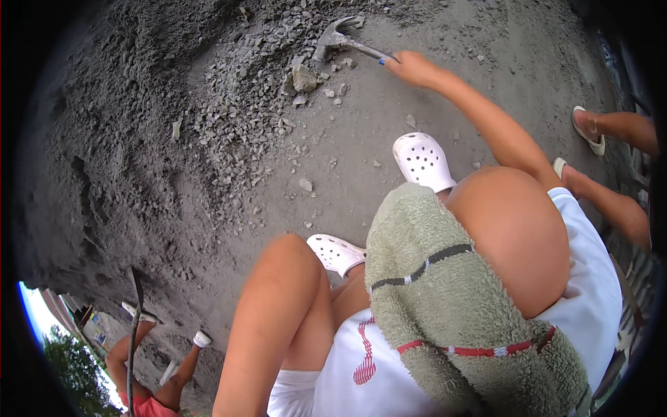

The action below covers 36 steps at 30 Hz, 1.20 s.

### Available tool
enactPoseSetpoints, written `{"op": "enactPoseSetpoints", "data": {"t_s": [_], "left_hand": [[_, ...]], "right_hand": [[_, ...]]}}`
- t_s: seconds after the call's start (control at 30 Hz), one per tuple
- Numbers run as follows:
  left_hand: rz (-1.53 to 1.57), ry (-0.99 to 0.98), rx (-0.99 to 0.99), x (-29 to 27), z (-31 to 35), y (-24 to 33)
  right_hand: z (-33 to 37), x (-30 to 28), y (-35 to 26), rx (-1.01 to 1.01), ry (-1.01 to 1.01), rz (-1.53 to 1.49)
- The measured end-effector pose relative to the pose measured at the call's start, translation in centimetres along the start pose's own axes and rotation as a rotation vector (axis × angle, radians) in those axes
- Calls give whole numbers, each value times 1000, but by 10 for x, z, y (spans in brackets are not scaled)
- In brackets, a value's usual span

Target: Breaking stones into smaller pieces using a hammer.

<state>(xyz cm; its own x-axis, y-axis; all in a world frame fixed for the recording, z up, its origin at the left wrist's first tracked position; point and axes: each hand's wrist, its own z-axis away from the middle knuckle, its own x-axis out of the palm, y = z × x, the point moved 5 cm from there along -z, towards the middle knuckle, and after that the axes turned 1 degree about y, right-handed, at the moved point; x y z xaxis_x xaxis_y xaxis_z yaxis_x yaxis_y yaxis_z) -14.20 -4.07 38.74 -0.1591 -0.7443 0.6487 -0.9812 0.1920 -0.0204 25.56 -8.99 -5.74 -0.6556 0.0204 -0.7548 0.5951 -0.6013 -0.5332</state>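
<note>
My right arm reaches out past my bent right knee, and my right hand (413, 68) is closed round the handle of a claw hammer (337, 40). The hammer's metal head hangs over or rests at the edge of a spread of crushed grey stone (240, 104); whether it touches the ground I cannot tell. Just below the head lies a larger pale rock (304, 78), with small chips around it. My left hand is out of sight. A green towel (431, 278) with dark and red stripes hangs down in front of me over a white shirt.
My feet, in white clogs (422, 161), stand on packed grey dirt. A dark mound of sandy soil (125, 139) rises on the left. At the lower left are a person's legs (179, 379) and a long-handled tool (132, 326). Another person's legs (615, 128) show at the right.
</note>
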Motion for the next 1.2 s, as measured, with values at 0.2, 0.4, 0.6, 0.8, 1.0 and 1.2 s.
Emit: {"op": "enactPoseSetpoints", "data": {"t_s": [0.2,0.4,0.6,0.8,1.0,1.2], "left_hand": [[2,88,-1,-14,-80,126],[-11,92,120,-41,-55,103],[-291,156,179,-117,19,-64],[-628,618,-462,-268,96,-84],[-1717,-157,-1408,-313,205,-178],[-1522,-481,-1464,-304,308,-223]], "right_hand": [[59,-49,-47,-12,77,-225],[16,20,-2,6,9,-81],[65,-45,-21,24,-50,-194],[162,-73,37,238,-92,-139],[230,-60,81,536,-133,20],[197,-16,57,473,-56,-37]]}}
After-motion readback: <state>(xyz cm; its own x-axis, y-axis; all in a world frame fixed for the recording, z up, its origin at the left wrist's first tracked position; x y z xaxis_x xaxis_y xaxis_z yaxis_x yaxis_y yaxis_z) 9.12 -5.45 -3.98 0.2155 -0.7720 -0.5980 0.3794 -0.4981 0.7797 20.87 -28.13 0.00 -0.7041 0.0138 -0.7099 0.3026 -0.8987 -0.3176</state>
